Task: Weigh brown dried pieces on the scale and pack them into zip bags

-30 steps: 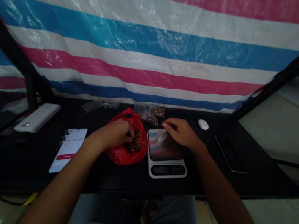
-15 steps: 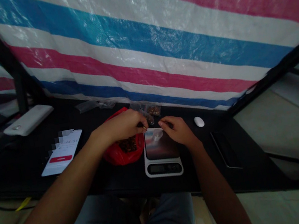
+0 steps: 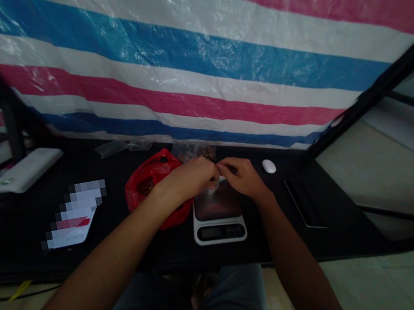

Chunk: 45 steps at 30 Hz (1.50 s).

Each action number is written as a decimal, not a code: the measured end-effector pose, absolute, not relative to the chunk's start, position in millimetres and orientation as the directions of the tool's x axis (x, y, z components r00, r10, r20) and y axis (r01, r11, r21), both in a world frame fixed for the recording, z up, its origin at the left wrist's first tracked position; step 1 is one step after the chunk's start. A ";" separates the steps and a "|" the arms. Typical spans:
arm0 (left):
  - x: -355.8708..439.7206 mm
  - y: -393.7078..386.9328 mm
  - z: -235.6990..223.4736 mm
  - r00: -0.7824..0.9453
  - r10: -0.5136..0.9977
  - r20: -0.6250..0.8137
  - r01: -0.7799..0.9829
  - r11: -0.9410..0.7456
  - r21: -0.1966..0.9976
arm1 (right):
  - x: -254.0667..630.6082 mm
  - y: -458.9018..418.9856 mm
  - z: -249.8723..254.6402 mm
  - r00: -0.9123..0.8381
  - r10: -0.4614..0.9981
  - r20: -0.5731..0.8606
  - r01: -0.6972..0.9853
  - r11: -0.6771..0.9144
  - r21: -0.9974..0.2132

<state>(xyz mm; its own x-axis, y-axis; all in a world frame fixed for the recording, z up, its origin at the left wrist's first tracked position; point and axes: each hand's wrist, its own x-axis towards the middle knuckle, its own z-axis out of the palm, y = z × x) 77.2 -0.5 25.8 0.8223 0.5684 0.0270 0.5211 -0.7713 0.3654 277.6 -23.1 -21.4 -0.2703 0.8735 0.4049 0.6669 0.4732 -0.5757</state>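
My left hand (image 3: pixel 185 180) and right hand (image 3: pixel 243 178) are together at 12 o'clock, and their fingertips meet just above the far edge of the digital kitchen scale (image 3: pixel 220 231). The fingers of both hands are drawn in to a pinch, but they hide whatever lies between them, so I can't tell if either hand is clamped on something. A pale, see-through scrap of plastic (image 3: pixel 212 188) shows just beneath them on the scale's dark, glossy platform.

The red plastic bag (image 3: pixel 147 184) sits at 11 o'clock, just left of the scale, with its near side under my left forearm. Brown chunks (image 3: pixel 147 187) show at its mouth. Small clear packets of something brown (image 3: pixel 192 152) lie just past my hands at 12 o'clock, against the foot of the striped tarp (image 3: pixel 174 59), which hangs behind the black tabletop (image 3: pixel 148 256). Flattened clear plastic bags (image 3: pixel 112 149) lie at 11 o'clock.

Farther out at 10 o'clock are a white slip with a red bar (image 3: pixel 69 222), partly blurred, and a white power bank (image 3: pixel 25 171). A small white oval object (image 3: pixel 269 166) sits at 1 o'clock, near my right hand.
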 end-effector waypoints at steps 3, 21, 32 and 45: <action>76.3 0.5 26.0 0.827 0.561 0.045 0.501 -0.771 0.393 | 277.7 -23.8 -19.9 -0.247 0.873 0.420 0.632 0.474 -0.613; 72.3 4.1 18.3 0.877 0.461 0.136 0.344 -0.800 0.491 | 277.8 -22.7 -22.7 -0.248 0.876 0.415 0.624 0.472 -0.623; 70.0 3.9 26.1 0.831 0.541 0.130 0.427 -0.770 0.474 | 279.4 -22.5 -22.9 -0.239 0.874 0.423 0.623 0.472 -0.624; 47.7 1.4 -4.2 0.764 0.645 0.014 0.605 -0.724 0.331 | 278.3 -23.5 -23.5 -0.240 0.881 0.409 0.657 0.457 -0.599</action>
<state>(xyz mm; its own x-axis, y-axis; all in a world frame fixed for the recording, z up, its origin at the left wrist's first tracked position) 47.7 1.4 -4.2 0.7643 0.6447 0.0136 0.6049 -0.7241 0.3314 278.3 -23.5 -23.5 -0.2400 0.8806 0.4086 0.6573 0.4571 -0.5992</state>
